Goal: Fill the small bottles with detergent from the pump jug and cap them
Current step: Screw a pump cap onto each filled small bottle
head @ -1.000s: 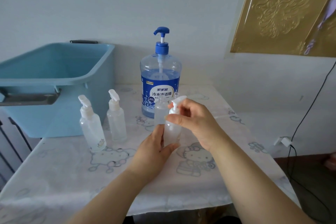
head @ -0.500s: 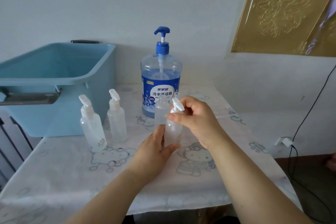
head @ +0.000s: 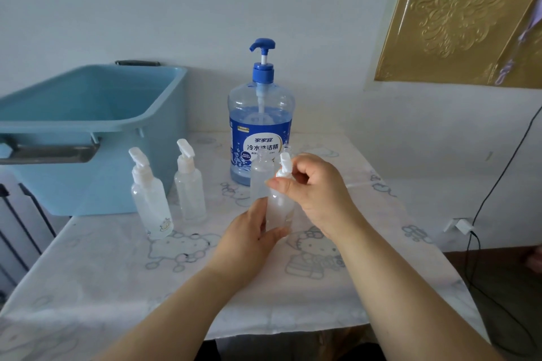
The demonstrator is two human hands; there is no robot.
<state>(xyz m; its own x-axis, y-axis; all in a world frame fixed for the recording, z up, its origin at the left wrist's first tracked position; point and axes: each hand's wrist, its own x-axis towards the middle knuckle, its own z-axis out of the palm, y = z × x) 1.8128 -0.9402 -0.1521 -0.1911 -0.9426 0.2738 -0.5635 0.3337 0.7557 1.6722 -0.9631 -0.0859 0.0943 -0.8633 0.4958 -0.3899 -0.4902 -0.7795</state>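
A small clear bottle (head: 278, 211) stands on the table centre. My left hand (head: 249, 233) grips its body from the left. My right hand (head: 316, 187) pinches its white pump cap (head: 285, 165) at the neck. Just behind it stands an uncapped small bottle (head: 261, 176), and the rim of another shows beside it. The big pump jug (head: 261, 132) with blue detergent and a blue pump stands at the back. Two capped small bottles (head: 151, 199) (head: 190, 184) stand to the left.
A light blue plastic tub (head: 88, 138) fills the left of the table (head: 117, 267), which has a white cartoon-print cloth. The wall is close behind. A black cable and white plug (head: 463, 227) hang at the right, off the table edge.
My right hand has turned the white pump cap on the held bottle; its nozzle has swung from pointing right toward pointing up and back. My left hand keeps its grip.
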